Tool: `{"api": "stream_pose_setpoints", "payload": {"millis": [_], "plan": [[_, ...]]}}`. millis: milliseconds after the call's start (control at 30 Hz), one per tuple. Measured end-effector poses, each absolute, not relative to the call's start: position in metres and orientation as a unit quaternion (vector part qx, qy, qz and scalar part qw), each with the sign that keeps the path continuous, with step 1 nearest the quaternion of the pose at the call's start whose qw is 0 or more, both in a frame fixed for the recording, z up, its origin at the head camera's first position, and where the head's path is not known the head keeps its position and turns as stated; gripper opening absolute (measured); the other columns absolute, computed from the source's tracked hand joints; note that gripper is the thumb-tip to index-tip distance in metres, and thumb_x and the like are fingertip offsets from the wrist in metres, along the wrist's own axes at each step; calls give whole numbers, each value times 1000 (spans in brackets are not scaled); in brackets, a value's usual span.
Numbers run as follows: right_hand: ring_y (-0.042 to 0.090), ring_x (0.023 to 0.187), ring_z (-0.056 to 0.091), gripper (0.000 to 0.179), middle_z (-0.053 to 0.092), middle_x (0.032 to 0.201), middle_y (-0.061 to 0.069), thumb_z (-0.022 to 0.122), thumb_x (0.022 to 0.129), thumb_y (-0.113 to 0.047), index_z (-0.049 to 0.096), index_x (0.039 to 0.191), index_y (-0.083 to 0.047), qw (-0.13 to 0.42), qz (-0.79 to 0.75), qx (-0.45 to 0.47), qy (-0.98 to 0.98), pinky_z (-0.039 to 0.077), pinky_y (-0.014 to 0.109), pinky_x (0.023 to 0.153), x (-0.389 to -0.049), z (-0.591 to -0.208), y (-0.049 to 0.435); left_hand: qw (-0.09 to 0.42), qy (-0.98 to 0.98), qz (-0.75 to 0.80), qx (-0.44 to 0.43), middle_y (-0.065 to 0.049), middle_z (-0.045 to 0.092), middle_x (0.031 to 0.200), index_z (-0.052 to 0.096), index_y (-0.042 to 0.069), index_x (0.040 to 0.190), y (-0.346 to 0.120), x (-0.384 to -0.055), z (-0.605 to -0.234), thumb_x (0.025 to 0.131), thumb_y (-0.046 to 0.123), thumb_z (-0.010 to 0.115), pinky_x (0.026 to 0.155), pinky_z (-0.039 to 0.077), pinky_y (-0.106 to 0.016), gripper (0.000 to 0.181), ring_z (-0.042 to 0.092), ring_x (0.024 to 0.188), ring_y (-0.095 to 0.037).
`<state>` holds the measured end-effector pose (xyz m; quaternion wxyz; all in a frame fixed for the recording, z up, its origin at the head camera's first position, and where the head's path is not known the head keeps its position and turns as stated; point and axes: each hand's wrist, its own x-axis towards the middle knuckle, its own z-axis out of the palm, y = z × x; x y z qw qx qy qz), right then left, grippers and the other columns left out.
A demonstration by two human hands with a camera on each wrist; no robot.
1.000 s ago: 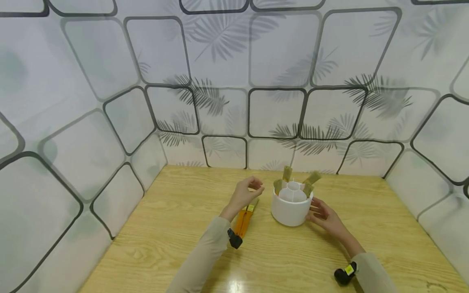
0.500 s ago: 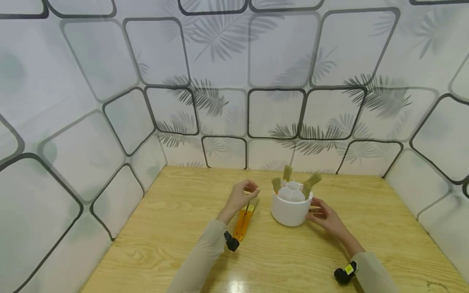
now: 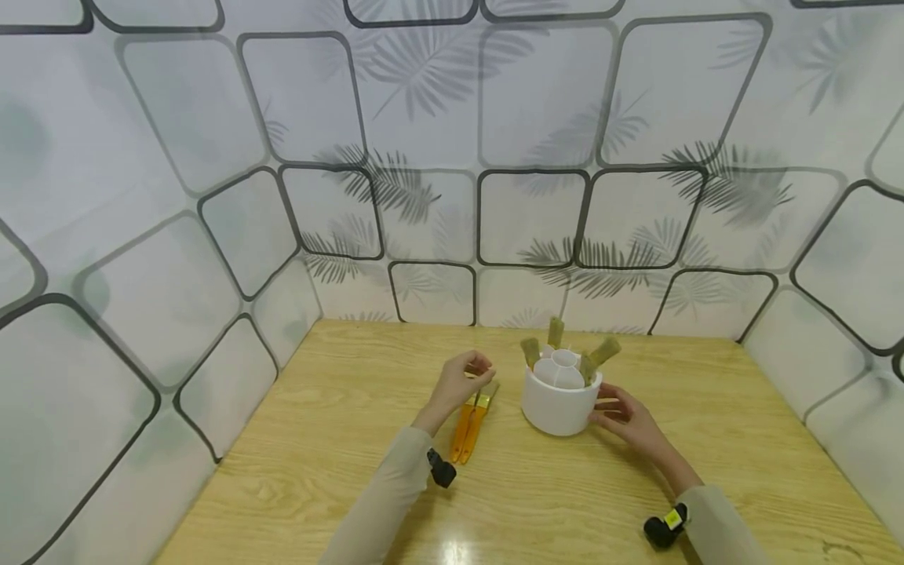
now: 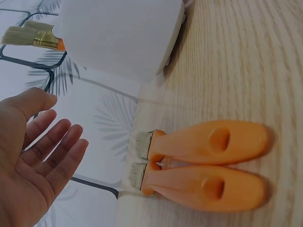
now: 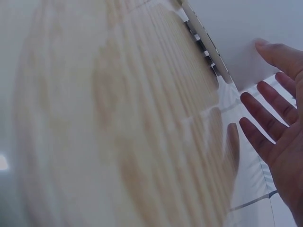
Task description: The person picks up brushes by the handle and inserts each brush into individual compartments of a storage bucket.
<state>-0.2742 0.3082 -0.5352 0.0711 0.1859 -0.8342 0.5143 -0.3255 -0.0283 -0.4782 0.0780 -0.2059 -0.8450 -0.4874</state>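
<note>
A round white divided holder (image 3: 558,410) stands on the table with several paintbrushes (image 3: 555,333) in it, bristles up. My right hand (image 3: 627,420) is at the holder's right side, thumb and fingers spread, fingertips right at its wall; the right wrist view shows the thumb (image 5: 279,56) against the white side. Left of the holder, my left hand (image 3: 453,386) hovers with loosely bent fingers and nothing in them. Below it two orange-handled paintbrushes (image 4: 213,142) lie side by side on the table, bristles pointing away from me.
The wood-grain table (image 3: 339,424) reaches back to a patterned wall covering (image 3: 431,290), which also closes in both sides. Each wrist carries a small black camera (image 3: 441,468).
The brushes in the holder have shifted round, the front ones leftward, so the holder has turned a little in place. My left hand has drawn slightly back to the left; my right hand stays put.
</note>
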Motion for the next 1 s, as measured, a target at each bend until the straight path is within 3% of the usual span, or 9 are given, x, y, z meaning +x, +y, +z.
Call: {"api": "stream_pose_setpoints", "payload": {"millis": [600, 1000], "plan": [[33, 106, 55, 50, 53, 118, 19, 63, 88, -8, 42, 133, -1, 74, 509, 192, -836, 50, 26, 85, -277, -535, 311, 62, -854, -471, -210, -3, 66, 86, 65, 5, 95, -39, -325, -489, 87, 20, 66, 65, 51, -22, 17, 61, 78, -14], [37, 109, 53, 51, 52, 122, 20, 63, 88, -9, 42, 134, -2, 59, 518, 186, -833, 50, 34, 87, -275, -532, 310, 30, -859, -472, -197, -2, 64, 87, 64, 11, 92, -47, -323, -497, 87, 19, 65, 64, 49, -23, 9, 58, 79, -15]]}}
